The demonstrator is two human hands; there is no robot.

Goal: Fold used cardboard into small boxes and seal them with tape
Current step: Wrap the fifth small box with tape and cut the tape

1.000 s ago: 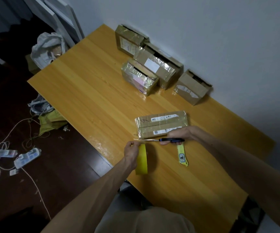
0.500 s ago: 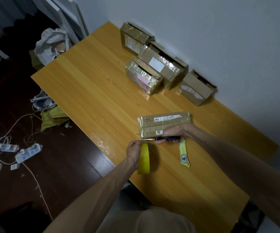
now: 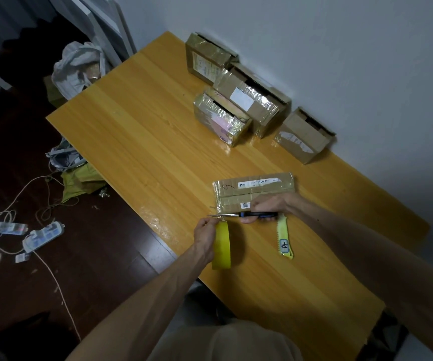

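Entry: tape cut, sealing step.

Left hand (image 3: 205, 237) is curled round the yellow tape roll (image 3: 222, 248), held on edge just above the worktop (image 3: 145, 131) near the edge closest to me. Its thumb and forefinger pinch upward at the top of the roll, where I take the free end to be. The strip itself is too thin to make out.

Right hand (image 3: 268, 204) is wrapped round the black handles of the scissors (image 3: 252, 214). The blades point left and reach the left fingertips. I cannot tell whether the blades are apart or closed.

The flat box (image 3: 254, 190) lies just behind the right hand, touching or nearly touching it, and well short of the wall edge. It is closed, with glossy tape bands and a white label on top. A group of taped boxes (image 3: 252, 100) stands along the wall edge. A yellow-green strap (image 3: 284, 239) lies flat just beside the right wrist.

Handling, my judgement:
- The tape strip is light, limp and sticky, and will curl onto itself if slack. Keep it taut between pinch and roll, and cut close to the roll.
- The roll is stiff and light, so gripping across the rim is adequate.
- The box is light, with stiff faces and crushable corners. The taped skin looks slick. Take hold across the long sides and press flat when laying the strip.

Step in hand: severing a length for the box seam.
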